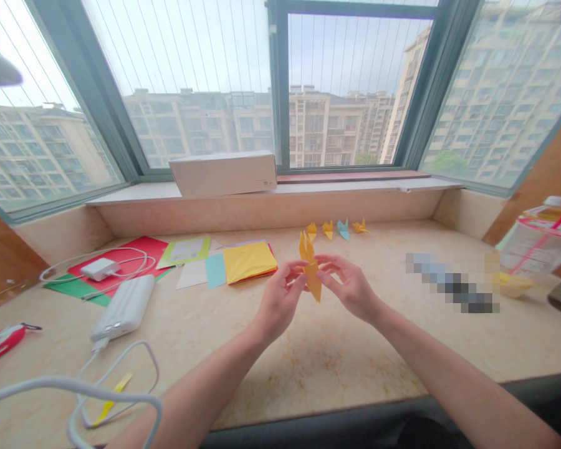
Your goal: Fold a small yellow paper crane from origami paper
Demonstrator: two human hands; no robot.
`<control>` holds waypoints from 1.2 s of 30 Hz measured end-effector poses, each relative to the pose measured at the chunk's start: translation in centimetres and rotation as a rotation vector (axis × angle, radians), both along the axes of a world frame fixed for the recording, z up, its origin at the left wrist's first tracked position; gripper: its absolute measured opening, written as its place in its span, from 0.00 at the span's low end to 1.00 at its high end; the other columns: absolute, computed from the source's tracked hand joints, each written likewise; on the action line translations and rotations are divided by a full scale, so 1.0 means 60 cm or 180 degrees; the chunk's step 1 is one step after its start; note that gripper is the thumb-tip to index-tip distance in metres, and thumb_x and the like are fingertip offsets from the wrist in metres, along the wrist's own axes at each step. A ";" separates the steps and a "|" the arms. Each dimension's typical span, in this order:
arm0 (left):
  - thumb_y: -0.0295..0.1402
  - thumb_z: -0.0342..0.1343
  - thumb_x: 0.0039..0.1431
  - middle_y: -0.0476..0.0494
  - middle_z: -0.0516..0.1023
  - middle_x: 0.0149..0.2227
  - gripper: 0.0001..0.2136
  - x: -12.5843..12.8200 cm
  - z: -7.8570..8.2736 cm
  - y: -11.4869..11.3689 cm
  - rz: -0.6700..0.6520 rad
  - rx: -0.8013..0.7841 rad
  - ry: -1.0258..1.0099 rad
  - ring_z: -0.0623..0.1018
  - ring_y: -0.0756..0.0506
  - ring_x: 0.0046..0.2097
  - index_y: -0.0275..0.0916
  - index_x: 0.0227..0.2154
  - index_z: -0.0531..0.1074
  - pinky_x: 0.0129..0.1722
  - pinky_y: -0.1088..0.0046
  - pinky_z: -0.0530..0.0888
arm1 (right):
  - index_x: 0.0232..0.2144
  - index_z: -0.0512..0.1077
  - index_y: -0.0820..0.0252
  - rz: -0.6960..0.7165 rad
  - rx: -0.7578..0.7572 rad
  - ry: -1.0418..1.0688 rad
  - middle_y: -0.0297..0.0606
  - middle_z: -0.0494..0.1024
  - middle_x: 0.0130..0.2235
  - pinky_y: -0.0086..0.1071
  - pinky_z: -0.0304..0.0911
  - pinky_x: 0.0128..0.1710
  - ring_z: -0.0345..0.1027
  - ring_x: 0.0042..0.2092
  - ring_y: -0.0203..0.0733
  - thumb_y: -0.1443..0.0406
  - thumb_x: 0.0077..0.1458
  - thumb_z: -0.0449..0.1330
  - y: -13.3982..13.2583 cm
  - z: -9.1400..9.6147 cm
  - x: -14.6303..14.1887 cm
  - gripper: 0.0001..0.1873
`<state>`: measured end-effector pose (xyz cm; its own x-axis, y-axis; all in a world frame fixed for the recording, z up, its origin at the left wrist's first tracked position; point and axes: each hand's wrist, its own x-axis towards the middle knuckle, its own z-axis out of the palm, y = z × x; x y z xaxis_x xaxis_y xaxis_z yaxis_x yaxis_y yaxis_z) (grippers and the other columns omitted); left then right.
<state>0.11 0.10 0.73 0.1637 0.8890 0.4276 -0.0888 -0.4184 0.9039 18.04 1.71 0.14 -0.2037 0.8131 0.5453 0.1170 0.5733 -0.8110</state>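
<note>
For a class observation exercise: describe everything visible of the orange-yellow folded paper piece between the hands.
The orange-yellow folded paper piece looks thin and creased. Narrow points rise at its top, and a broader part below tapers to a point. It is held roughly upright above the beige marbled counter, with the left hand and right hand pinching it from either side. Finer folds are too small to tell.

No text can be read; the marks on the white box (224, 175) and lime-edged sheet (187, 251) are too small.
</note>
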 end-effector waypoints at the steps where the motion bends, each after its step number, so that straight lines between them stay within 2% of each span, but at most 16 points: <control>1: 0.34 0.57 0.63 0.43 0.79 0.39 0.09 0.000 0.001 0.000 0.0007 -0.0001 0.0010 0.80 0.46 0.41 0.39 0.44 0.73 0.39 0.71 0.79 | 0.50 0.74 0.53 -0.0017 0.0014 -0.0003 0.40 0.81 0.45 0.41 0.71 0.45 0.74 0.41 0.43 0.59 0.61 0.62 0.000 0.000 0.000 0.15; 7: 0.32 0.54 0.64 0.45 0.80 0.37 0.08 -0.003 0.013 -0.005 0.0079 -0.0050 -0.0080 0.80 0.48 0.38 0.38 0.44 0.74 0.39 0.72 0.78 | 0.48 0.77 0.51 0.0113 0.0289 -0.0218 0.41 0.78 0.46 0.41 0.68 0.48 0.73 0.46 0.44 0.63 0.64 0.57 -0.009 0.012 0.001 0.13; 12: 0.31 0.55 0.63 0.44 0.79 0.38 0.09 -0.003 0.015 -0.007 0.0002 -0.0029 -0.0087 0.80 0.48 0.40 0.38 0.44 0.73 0.40 0.73 0.78 | 0.50 0.77 0.50 0.0135 0.0361 -0.0258 0.41 0.77 0.46 0.40 0.69 0.47 0.72 0.44 0.43 0.65 0.63 0.57 -0.010 0.015 0.003 0.14; 24: 0.33 0.53 0.65 0.43 0.80 0.39 0.09 -0.002 0.016 -0.007 -0.0124 0.0030 -0.0035 0.80 0.47 0.40 0.39 0.46 0.73 0.38 0.73 0.77 | 0.51 0.75 0.52 0.0105 0.0269 -0.0328 0.42 0.80 0.46 0.43 0.70 0.47 0.74 0.43 0.44 0.62 0.64 0.56 -0.009 0.014 0.005 0.15; 29: 0.31 0.55 0.63 0.44 0.79 0.40 0.08 -0.003 0.014 -0.008 -0.0084 0.0016 -0.0024 0.80 0.47 0.42 0.39 0.45 0.73 0.41 0.73 0.76 | 0.51 0.75 0.51 0.0159 0.0283 -0.0364 0.41 0.80 0.45 0.42 0.69 0.46 0.74 0.42 0.43 0.61 0.62 0.59 -0.010 0.017 0.004 0.15; 36: 0.34 0.58 0.62 0.42 0.80 0.41 0.10 -0.002 0.014 -0.009 -0.0111 -0.0050 -0.0004 0.80 0.46 0.42 0.39 0.44 0.74 0.41 0.72 0.76 | 0.46 0.78 0.52 0.0045 0.0261 -0.0283 0.40 0.81 0.44 0.40 0.69 0.45 0.74 0.42 0.44 0.57 0.62 0.60 -0.003 0.011 0.005 0.13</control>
